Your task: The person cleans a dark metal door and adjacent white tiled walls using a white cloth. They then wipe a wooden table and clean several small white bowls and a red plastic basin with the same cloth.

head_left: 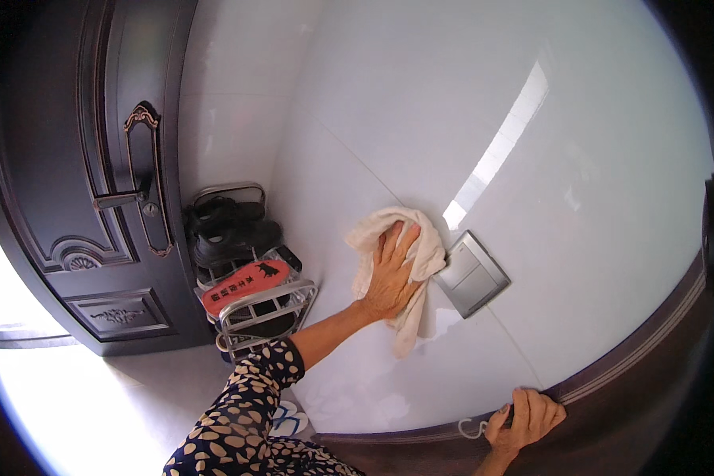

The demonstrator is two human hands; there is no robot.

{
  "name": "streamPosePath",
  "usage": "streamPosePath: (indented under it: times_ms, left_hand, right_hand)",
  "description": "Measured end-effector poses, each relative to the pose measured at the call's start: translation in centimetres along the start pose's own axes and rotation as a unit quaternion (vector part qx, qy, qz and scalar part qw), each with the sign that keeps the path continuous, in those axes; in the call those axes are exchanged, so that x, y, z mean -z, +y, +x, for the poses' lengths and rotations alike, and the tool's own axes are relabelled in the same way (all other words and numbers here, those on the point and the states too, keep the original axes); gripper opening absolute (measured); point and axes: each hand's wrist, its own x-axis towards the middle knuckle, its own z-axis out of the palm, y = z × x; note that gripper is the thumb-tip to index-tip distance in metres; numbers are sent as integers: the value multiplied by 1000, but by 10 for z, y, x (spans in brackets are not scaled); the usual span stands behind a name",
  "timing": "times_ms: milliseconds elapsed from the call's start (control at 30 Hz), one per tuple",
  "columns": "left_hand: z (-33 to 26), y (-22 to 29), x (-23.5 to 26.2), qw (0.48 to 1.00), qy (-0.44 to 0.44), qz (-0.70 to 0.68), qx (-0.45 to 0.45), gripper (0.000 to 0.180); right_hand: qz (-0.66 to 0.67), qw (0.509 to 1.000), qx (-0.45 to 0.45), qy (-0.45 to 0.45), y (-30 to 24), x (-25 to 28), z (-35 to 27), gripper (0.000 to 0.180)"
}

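Observation:
A cream cloth [435, 238] lies bunched against the glossy pale tiled wall [357, 111]. My left hand [393, 274] presses it there, its back toward me and its fingers on the folds. Just right of the cloth is a silver wall switch [474, 275] with a wide plate. Lower right, my right hand [531, 419] is closed at the dark wooden edge [611, 373], its fingers curled. A bit of something dark shows between thumb and fingers; I cannot tell what it is. Beside the thumb a small white loop [472, 428] curves out.
At left stands a dark panelled door [47, 159] with an ornate lever handle [119, 198]. Between door and wall, a metal shoe rack [266, 297] holds black shoes [234, 238] and a red insole-shaped piece [244, 287]. Blue-and-white slippers [288, 419] lie below my left arm.

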Motion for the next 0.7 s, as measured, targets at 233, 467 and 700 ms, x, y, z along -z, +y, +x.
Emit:
streamPosePath:
  times_ms: [233,467,700]
  left_hand:
    - [62,-19,21,1000,-11,-26,8,67]
    - [124,-57,34,991,90,-73,62,64]
    - [158,-127,46,922,182,-274,205,63]
  right_hand:
    - [-80,992,-88,-44,-31,12,36,36]
    - [-244,952,-117,-145,-54,17,57,38]
    - [-300,939,-101,-135,-54,32,68,45]
